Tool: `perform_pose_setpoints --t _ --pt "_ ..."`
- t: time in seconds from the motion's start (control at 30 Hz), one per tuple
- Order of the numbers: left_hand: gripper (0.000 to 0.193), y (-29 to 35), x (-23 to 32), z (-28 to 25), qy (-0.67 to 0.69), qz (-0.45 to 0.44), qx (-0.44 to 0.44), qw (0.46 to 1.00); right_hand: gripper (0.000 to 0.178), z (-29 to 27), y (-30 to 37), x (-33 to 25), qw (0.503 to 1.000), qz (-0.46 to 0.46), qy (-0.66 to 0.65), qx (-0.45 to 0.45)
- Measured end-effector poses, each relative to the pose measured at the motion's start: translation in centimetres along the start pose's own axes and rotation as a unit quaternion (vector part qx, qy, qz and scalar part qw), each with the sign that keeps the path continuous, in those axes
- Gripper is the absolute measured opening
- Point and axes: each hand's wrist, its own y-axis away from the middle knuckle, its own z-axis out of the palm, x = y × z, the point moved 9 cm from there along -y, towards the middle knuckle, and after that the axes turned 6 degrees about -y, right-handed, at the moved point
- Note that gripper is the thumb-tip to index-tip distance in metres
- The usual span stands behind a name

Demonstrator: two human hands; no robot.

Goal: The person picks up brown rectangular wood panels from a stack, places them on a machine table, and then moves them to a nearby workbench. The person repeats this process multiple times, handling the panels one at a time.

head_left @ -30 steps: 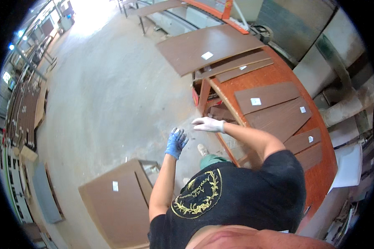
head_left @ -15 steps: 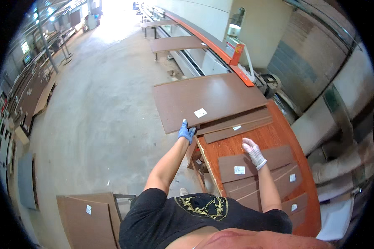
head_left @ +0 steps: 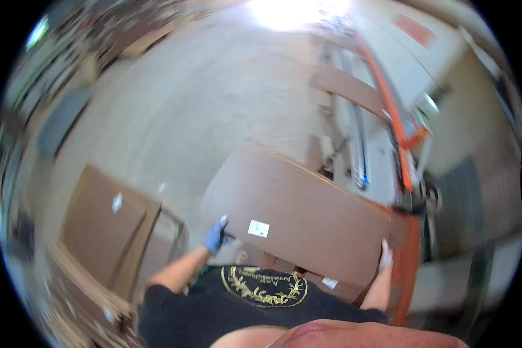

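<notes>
A large brown wood panel (head_left: 307, 217) with a white label (head_left: 258, 228) lies across both my hands, in front of my body. My left hand (head_left: 215, 235), in a blue glove, is closed on the panel's near edge at its left end, thumb on top. At the right end my right hand (head_left: 385, 255), in a pale glove, grips the panel's edge; part of its fingers is hidden. Below the panel, close to my shirt, another brown piece with a white label (head_left: 330, 283) partly shows.
The orange-red table (head_left: 409, 261) runs along the right. Beyond the panel stands the machine with an orange rail (head_left: 391, 110) and another brown board (head_left: 351, 90) on it. Stacked brown panels (head_left: 98, 226) are at the left. A grey board (head_left: 64, 122) lies farther off.
My right hand has moved from above the table to the large panel's right edge. The panel has come nearer and turned, off the machine's end. The whole view has swung left and is blurred.
</notes>
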Motion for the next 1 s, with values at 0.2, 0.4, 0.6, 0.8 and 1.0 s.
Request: perform_pose_setpoints --t 0.2,0.4,0.6,0.8,1.0 --pt "0.049 0.8 1.5 -8.1 0.114 0.030 0.133 0.984 0.048 3.0 5.6 4.7 0.981 0.030 -0.192 0.000" --pt "0.043 5.0 2.6 -23.2 0.353 0.102 0.267 0.891 0.039 23.6 12.6 -9.0 0.929 0.011 -0.272 -0.251" --pt "0.039 8.6 5.5 -26.1 0.353 0.124 0.318 0.871 0.024 40.5 15.8 -9.1 0.930 0.033 -0.248 -0.269" --pt "0.077 15.8 13.0 -30.9 -0.161 0.153 0.629 0.745 0.026 51.0 27.2 -3.4 0.875 0.278 -0.128 -0.376" --pt "0.065 12.7 19.9 -18.8 -0.547 0.179 0.508 0.641 0.028 46.5 32.0 -7.2 0.750 0.182 -0.058 -0.633"
